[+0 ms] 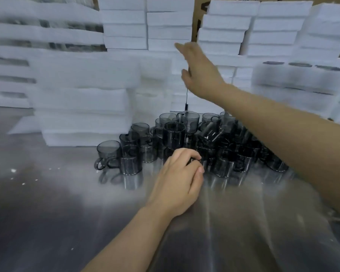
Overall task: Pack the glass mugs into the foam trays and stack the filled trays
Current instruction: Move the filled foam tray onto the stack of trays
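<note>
left hand [180, 173] hides most of the glass mug [192, 161] its grip curls round; right hand [201, 75] blurred, grip spread, up by foam trays [124, 28]

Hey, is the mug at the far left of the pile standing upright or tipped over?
Upright: the leftmost mug stands on its base on the table, with its open rim facing up.
</note>
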Motion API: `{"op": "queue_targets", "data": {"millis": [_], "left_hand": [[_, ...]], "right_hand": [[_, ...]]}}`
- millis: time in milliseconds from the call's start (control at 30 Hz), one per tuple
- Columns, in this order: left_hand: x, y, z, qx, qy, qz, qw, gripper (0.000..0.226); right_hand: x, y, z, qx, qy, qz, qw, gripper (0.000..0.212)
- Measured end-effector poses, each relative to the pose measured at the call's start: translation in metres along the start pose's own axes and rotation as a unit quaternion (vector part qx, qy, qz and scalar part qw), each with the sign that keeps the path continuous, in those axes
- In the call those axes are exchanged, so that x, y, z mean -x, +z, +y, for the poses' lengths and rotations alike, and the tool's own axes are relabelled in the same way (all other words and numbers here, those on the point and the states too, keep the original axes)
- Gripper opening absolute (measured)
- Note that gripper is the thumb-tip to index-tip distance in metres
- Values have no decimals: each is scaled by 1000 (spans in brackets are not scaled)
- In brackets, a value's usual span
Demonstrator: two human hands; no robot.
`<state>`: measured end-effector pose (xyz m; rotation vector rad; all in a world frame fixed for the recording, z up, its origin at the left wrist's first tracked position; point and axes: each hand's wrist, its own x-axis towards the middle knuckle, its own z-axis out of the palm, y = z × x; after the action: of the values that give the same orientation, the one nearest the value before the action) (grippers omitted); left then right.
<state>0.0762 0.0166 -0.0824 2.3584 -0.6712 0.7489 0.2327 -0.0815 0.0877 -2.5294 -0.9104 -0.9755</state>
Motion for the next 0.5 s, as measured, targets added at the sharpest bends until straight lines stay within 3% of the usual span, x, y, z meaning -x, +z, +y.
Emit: {"op": "queue_targets", "data": {"millis": [67, 167, 233, 300, 367, 500], "left_hand": [[1, -1, 1, 1, 1, -3, 1000, 40], [1, -4, 1, -1, 7, -6, 1000, 35], [1, -6, 2, 1, 15, -5, 1000, 30], [1, -9, 4, 1, 16, -1, 1000, 24], [2, -11, 6, 20, 12, 11, 1000, 19], [3, -15, 12, 43, 27, 33, 998, 33]], "right_hand": [[-19, 13, -51, -88, -79, 2, 993, 55], [-45, 29, -111, -157, -86, -44, 983, 52], [-55, 40, -132, -85, -54, -115, 988, 50], [-56, 49, -139, -15, -33, -135, 990, 48], [-52, 51, -142, -8, -12, -123, 992, 51], [-39, 41, -154, -28, -4, -53, 998, 54]]}}
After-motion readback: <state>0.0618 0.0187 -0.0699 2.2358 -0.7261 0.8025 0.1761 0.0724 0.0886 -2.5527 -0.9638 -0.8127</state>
